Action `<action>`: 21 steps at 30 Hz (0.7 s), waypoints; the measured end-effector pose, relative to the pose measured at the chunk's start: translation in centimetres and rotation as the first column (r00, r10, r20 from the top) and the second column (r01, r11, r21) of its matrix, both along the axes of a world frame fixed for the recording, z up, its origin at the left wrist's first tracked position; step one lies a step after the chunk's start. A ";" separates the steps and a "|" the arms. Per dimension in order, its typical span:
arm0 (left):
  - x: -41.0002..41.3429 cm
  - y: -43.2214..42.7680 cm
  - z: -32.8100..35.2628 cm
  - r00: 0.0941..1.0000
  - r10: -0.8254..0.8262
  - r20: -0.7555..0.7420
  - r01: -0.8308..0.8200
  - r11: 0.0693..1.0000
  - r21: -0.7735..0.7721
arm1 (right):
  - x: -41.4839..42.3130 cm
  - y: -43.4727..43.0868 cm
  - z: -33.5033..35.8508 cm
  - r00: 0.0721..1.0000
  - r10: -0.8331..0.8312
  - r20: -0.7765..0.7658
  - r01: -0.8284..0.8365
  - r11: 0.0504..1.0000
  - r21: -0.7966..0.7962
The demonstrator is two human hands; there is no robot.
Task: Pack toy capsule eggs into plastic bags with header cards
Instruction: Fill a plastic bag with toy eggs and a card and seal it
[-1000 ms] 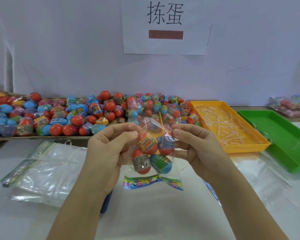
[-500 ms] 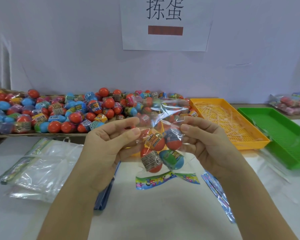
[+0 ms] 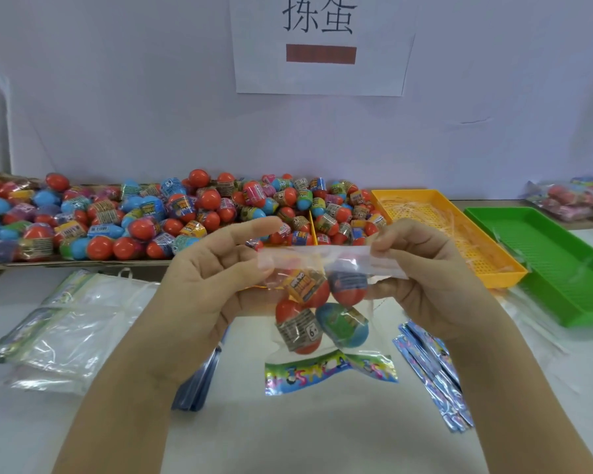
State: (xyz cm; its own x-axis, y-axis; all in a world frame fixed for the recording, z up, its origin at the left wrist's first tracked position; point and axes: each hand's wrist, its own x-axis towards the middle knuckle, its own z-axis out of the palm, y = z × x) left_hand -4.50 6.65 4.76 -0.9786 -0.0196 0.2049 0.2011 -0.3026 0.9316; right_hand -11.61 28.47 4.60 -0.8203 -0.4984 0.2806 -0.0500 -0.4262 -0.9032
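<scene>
Table (image 3: 305, 439) with empty bags (image 3: 79, 330), header cards (image 3: 432, 374), orange tray (image 3: 502, 279), green tray (image 3: 562, 254)

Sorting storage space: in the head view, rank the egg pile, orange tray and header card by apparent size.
1. Egg pile
2. Orange tray
3. Header card on the bag, though nearest the camera

Left hand (image 3: 213, 285) and right hand (image 3: 428, 285) were bare, fingers slim with rounded tips, left forearm (image 3: 127, 388) and right forearm (image 3: 514, 405) were bare too, smooth, uncovered down to the lower edge.
</scene>
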 end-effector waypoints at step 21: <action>0.2 -0.1 -0.2 0.986 0.032 -0.167 -0.079 0.957 -0.280 | 0.4 1.4 0.9 0.979 0.075 -0.188 -0.062 0.995 0.073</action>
State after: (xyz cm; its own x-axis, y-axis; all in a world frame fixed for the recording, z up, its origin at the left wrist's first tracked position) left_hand -4.31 6.57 4.55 -0.9321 0.0088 0.3622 0.3620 -0.0139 0.9321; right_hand -11.18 29.86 5.54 -0.7184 -0.5742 0.3926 -0.1967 -0.3736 -0.9065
